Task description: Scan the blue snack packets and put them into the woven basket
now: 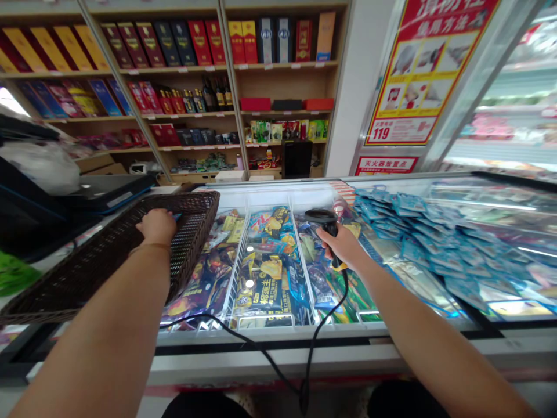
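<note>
My right hand [342, 244] grips the handle of a black barcode scanner [321, 217], holding it above the glass top of a chest freezer [278, 337]. From the scanner's handle a black cable [315, 337] loops down over the freezer's front edge. Inside a dark brown wicker basket [191, 267], near its far right end, is my left hand [157, 225], its fingers curled. A bit of a small blue packet [176, 216] shows beside those fingers; most of it is hidden by the hand.
Many blue packets [444, 238] lie heaped on the freezer's right side. Under the glass, white wire dividers separate bagged ice creams [272, 284]. Dark equipment and a clear plastic bag [39, 165] stand at the left. Shelves of boxes [195, 43] line the wall behind.
</note>
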A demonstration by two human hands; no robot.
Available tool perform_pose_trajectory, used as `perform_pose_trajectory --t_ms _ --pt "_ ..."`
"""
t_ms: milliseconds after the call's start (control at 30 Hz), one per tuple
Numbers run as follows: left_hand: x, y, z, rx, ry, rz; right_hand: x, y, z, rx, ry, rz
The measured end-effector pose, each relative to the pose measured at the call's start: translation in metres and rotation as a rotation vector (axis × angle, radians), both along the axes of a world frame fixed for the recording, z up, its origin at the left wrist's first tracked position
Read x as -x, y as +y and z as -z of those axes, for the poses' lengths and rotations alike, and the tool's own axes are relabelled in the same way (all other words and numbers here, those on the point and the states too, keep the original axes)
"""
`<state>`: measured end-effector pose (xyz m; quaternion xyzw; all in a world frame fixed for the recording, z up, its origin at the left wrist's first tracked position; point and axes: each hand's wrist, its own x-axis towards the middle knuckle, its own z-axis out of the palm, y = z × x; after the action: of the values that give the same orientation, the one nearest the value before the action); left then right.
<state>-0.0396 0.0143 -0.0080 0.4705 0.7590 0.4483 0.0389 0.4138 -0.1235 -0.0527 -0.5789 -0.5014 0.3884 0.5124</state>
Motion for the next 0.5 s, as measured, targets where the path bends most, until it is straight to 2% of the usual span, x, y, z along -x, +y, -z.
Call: perform_pose_trajectory --t_ms 33,100,200,267,333,400,467,500 --pt "-0.005 0.000 -0.006 -0.034 0.079 -0.018 0.000 0.000 -0.001 -0.003 0.000 0.000" --pt "-0.019 0.003 -0.020 -0.182 0.051 -0.004 -0.001 0.000 -0.001 -0.009 -0.001 -0.003" --pt "-0.055 0.010 -0.043 -0.458 -0.103 0.050 -0.002 0.001 -0.002 -0.011 0.000 -0.003" --pt "-0.089 0.013 -0.057 -0.563 -0.287 0.122 -0.003 0.002 -0.002 -0.011 0.004 -0.003" --pt "-0.127 0.013 -0.066 -0.521 -0.701 0.198 -0.003 0.002 -0.001 -0.010 0.009 0.002" --pt "-0.165 0.009 -0.066 -0.351 -1.096 0.327 -0.003 0.002 -0.001 -0.015 0.006 0.008" --pt "-0.197 0.001 -0.056 -0.206 -1.376 0.371 -0.003 0.001 -0.002 -0.023 -0.005 0.007" --pt "-0.210 -0.004 -0.047 -0.153 -1.450 0.404 -0.003 0.000 -0.003 -0.026 -0.009 0.003"
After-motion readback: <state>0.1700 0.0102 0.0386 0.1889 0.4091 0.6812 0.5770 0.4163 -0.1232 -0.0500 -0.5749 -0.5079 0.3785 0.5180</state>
